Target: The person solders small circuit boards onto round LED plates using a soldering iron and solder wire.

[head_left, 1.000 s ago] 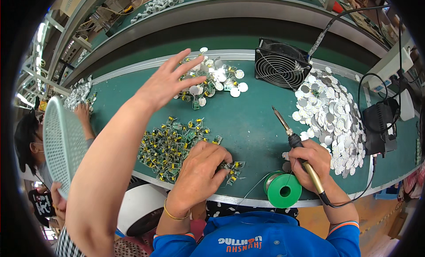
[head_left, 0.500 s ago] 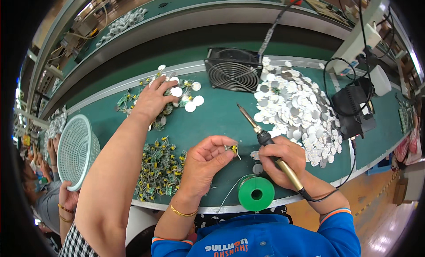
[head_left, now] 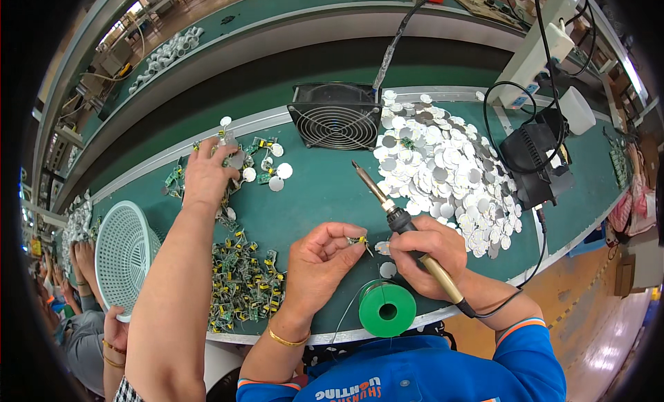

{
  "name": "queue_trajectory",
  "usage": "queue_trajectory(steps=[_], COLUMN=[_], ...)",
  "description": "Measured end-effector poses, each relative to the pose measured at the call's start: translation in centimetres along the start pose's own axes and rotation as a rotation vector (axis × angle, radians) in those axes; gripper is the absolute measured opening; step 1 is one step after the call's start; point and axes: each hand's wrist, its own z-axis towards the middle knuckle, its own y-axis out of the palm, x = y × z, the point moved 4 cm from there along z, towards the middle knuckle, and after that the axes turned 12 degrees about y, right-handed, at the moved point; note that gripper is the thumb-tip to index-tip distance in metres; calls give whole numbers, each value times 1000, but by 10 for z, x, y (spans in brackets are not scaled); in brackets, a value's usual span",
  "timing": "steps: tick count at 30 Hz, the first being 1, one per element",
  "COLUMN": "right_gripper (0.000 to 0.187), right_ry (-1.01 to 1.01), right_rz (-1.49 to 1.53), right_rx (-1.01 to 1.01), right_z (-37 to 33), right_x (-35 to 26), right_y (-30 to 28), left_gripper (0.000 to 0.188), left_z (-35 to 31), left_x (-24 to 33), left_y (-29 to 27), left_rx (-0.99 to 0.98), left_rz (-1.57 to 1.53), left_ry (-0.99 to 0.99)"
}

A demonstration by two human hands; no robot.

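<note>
Between the thumb and fingers of my left hand (head_left: 319, 267) is a small circuit board (head_left: 359, 241) with a yellow part and a thin wire sticking out. My right hand (head_left: 434, 253) grips a soldering iron (head_left: 398, 218), its tip pointing up and to the left, apart from the board. A white disc (head_left: 382, 248) shows by the right fingertips; I cannot tell if they touch it. Another disc (head_left: 388, 270) lies just below. Close to both wrists stands a green solder spool (head_left: 405, 321). Left of my left hand is a heap of small circuit boards (head_left: 242, 288).
A co-worker's hand (head_left: 207, 177) reaches into boards joined to discs at the back left, beside a pale green basket (head_left: 124, 257). A black fan (head_left: 335, 125) stands at the back. Many white discs (head_left: 449, 174) cover the right side, near a black device (head_left: 529, 160) with cables.
The view has shifted slightly. My hands keep their holds on the board and the soldering iron. The co-worker's hand still works among the boards and discs, with its fingers slightly changed.
</note>
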Motion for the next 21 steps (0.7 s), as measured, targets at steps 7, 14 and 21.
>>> queue_trajectory(steps=[7, 14, 21], right_gripper=[40, 39, 37], right_ry=[-18, -14, -7], right_rz=[-27, -48, -51], right_rx=[-6, 29, -8], right_z=[-3, 0, 1], right_x=[0, 2, -5], right_y=[2, 3, -1], left_gripper=[12, 10, 13], left_z=[0, -1, -4], left_x=[-4, -4, -11], left_y=[5, 5, 2], left_rx=[12, -28, -94], left_rz=[333, 151, 238], left_ry=[209, 142, 84])
